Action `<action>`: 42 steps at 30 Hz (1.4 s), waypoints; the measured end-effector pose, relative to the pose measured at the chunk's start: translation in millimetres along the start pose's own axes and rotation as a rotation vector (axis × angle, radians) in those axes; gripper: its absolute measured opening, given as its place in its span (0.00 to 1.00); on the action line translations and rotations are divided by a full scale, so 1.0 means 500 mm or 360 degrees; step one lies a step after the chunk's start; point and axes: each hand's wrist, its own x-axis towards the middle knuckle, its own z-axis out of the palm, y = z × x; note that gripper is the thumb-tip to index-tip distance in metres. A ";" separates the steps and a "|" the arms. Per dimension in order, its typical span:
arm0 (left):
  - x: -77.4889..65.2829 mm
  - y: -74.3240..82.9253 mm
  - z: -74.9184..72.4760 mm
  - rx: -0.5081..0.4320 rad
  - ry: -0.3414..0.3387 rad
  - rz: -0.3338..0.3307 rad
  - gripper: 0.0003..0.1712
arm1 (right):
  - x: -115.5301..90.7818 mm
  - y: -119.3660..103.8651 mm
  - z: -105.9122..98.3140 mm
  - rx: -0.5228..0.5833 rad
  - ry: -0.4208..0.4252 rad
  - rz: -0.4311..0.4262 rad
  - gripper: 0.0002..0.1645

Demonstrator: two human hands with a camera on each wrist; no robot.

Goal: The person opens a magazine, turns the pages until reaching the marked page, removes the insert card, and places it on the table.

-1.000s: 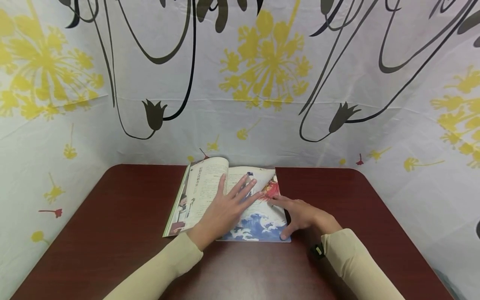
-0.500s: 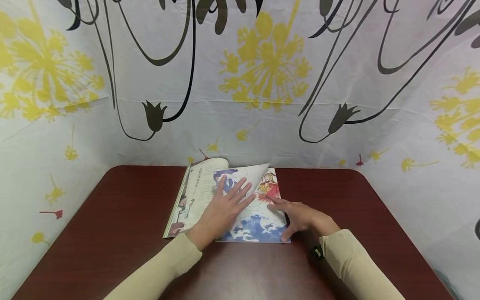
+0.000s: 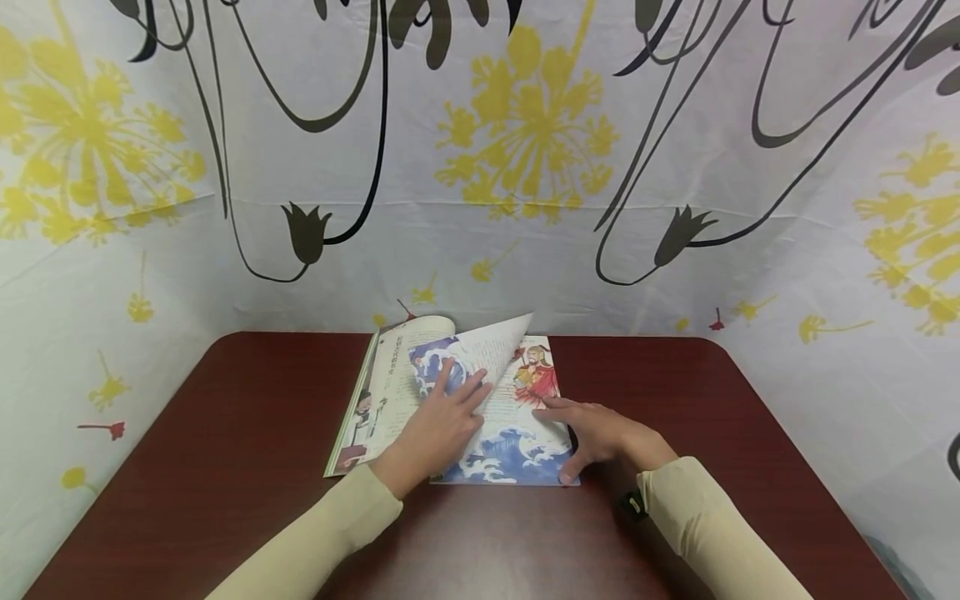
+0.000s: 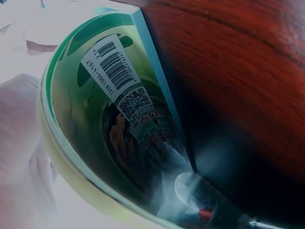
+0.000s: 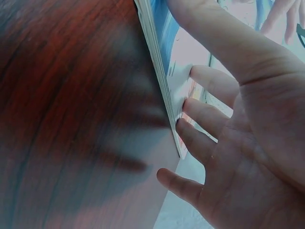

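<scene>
I saw an open, colour-illustrated paper book (image 3: 517,454) on the dark red wooden table (image 3: 225,442). The left hand (image 3: 431,429), fingers spread, lay against a raised, blue-wave-printed white leaf (image 3: 480,346); the right hand (image 3: 607,432), spread too, touched the book's right side.
</scene>
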 end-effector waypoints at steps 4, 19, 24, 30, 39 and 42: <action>0.000 0.000 0.003 -0.0048 0.0019 -0.0050 0.13 | 0.001 -0.001 0.000 -0.0015 0.0003 -0.0008 0.64; -0.008 -0.006 -0.001 -0.0181 -0.0010 -0.0246 0.13 | -0.004 -0.003 -0.003 0.0017 0.0025 -0.0033 0.65; -0.014 -0.009 0.000 -0.0221 -0.0046 -0.0295 0.13 | -0.005 -0.004 -0.003 0.0009 0.0030 -0.0066 0.65; -0.020 -0.008 -0.002 -0.0345 -0.0149 -0.0371 0.18 | -0.004 -0.002 -0.001 0.0011 0.0032 -0.0068 0.65; -0.024 -0.007 -0.003 -0.0586 -0.0276 -0.0516 0.27 | -0.005 -0.001 -0.001 -0.0010 0.0043 -0.0071 0.65; -0.026 -0.008 -0.002 -0.0633 -0.0292 -0.0541 0.28 | -0.005 -0.001 -0.001 0.0000 0.0037 -0.0062 0.65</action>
